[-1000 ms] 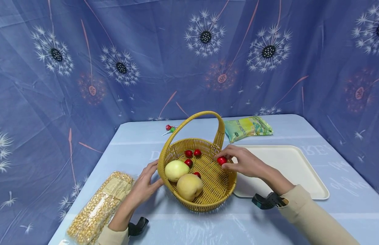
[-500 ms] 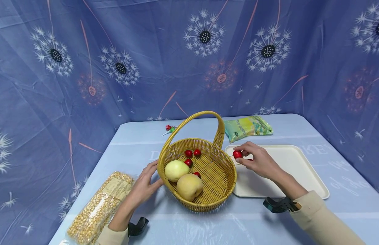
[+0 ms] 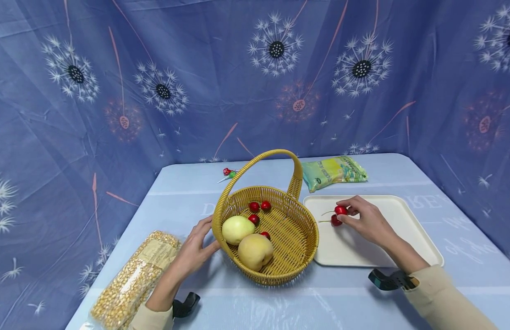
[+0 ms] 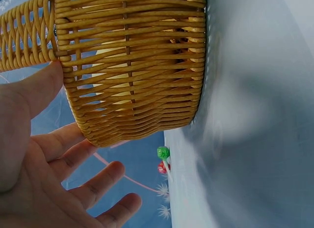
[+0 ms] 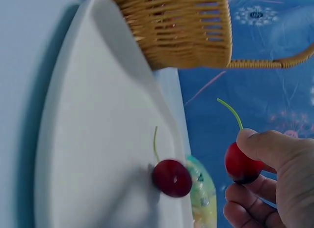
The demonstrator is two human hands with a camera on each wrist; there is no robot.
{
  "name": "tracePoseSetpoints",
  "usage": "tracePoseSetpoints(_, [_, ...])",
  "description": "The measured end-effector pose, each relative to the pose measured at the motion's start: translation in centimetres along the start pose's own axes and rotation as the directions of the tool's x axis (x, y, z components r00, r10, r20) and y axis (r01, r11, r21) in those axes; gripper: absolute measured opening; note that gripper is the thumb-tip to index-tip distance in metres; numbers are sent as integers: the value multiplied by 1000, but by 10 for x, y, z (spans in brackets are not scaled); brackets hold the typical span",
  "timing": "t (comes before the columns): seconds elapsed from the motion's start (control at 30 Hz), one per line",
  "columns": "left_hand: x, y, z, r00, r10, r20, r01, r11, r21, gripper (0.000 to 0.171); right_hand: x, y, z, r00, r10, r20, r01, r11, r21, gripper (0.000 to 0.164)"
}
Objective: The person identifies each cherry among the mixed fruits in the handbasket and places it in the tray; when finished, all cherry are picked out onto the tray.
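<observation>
My right hand [image 3: 368,221] pinches a red cherry [image 5: 242,163] by thumb and fingers, its green stem pointing away from the palm. It hovers over the cream tray [image 3: 403,247], where a second cherry [image 5: 171,178] lies just below. At the left of the yellow wicker basket [image 3: 296,273] is my left hand [image 3: 195,245]. Its thumb and fingertips touch the rim near the handle, and the other fingers are spread out straight. Inside the basket sit a pale green fruit [image 3: 238,230], a yellow peach-like fruit [image 3: 255,252] and several cherries [image 3: 265,206].
A clear bag of corn kernels [image 3: 133,279] lies left of my left forearm. Behind the basket are lollipops [image 3: 230,173] and a green-yellow packet [image 3: 334,172]. The basket's tall handle [image 3: 275,152] arches over it, and a blue dandelion-print curtain [image 3: 238,91] hangs behind the table.
My right hand has lifted the cherry out from the basket's right side and carried it rightward over the tray, near the cherry there. The left hand and basket have stayed put.
</observation>
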State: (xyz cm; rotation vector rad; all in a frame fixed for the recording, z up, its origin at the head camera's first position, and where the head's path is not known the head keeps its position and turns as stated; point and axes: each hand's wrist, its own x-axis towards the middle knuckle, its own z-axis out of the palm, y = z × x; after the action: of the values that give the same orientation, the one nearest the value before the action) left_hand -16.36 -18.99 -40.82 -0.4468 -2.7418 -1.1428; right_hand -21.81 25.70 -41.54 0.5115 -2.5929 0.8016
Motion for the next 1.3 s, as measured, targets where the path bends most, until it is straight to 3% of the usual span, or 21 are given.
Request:
tracePoseSetpoints(0.3, [1,-1,1,999,45,-31,-44,999,25,56,-14,17,-2,999,20,36,-18,999,-31,35])
tracePoseSetpoints(0.6, [1,-1,1,999,28,-23,-28,999,20,58,-24,27,1,993,89,82,-84,994,-64,35])
tracePoseSetpoints(0.83, [1,-1,0,999,32,-23,-32,999,26,59,-25,31,5,995,73,71,-67,994,-88,34])
tracePoseSetpoints(1.3, [1,-1,0,999,32,-20,-31,999,22,60,-25,36,11,987,103,123,-91,991,-101,36])
